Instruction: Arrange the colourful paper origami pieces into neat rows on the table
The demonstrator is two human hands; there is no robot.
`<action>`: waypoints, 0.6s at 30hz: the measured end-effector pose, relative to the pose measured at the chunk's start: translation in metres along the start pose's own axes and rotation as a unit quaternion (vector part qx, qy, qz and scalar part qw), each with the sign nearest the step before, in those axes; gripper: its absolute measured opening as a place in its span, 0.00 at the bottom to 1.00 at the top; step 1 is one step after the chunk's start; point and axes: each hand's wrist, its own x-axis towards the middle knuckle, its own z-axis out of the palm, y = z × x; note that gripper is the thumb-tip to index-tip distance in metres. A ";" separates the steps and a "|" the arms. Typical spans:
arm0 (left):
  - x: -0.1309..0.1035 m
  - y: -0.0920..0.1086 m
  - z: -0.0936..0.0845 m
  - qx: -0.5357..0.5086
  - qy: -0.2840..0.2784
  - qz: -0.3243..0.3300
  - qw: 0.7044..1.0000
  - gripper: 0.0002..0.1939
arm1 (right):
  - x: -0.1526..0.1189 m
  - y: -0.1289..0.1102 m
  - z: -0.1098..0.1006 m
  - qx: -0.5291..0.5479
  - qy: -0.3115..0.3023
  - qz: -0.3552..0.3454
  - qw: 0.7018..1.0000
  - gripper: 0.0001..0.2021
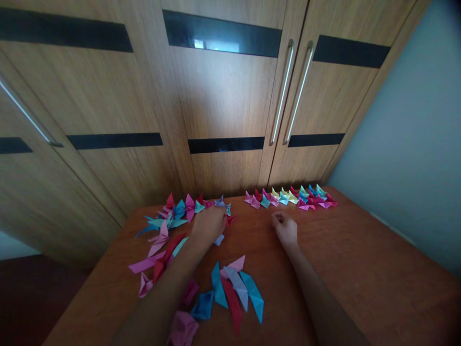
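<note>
A person's left hand (209, 223) is reaching among loose folded-paper shapes (189, 207) at the far left of a smooth reddish table (345, 250), its fingertips hidden and their hold impossible to tell, as the right hand (286, 231) is curling closed near small, crisp paper pieces (284, 197) already standing in tight rows at the far right. Pointed, creased pink, red and blue shapes are lying outside those rows, scattered left and near
</note>
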 end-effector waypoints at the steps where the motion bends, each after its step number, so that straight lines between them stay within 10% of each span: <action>1: -0.008 -0.002 -0.006 -0.014 0.014 0.016 1.000 0.10 | -0.002 -0.004 0.000 0.015 -0.007 -0.002 1.000 0.14; 11: -0.089 -0.029 -0.003 -0.322 0.177 0.067 0.928 0.05 | -0.073 -0.099 -0.001 0.240 -0.297 -0.130 0.915 0.13; 18: -0.101 -0.035 0.012 -0.359 0.178 0.076 0.913 0.05 | -0.098 -0.112 0.008 0.127 -0.277 -0.260 0.916 0.07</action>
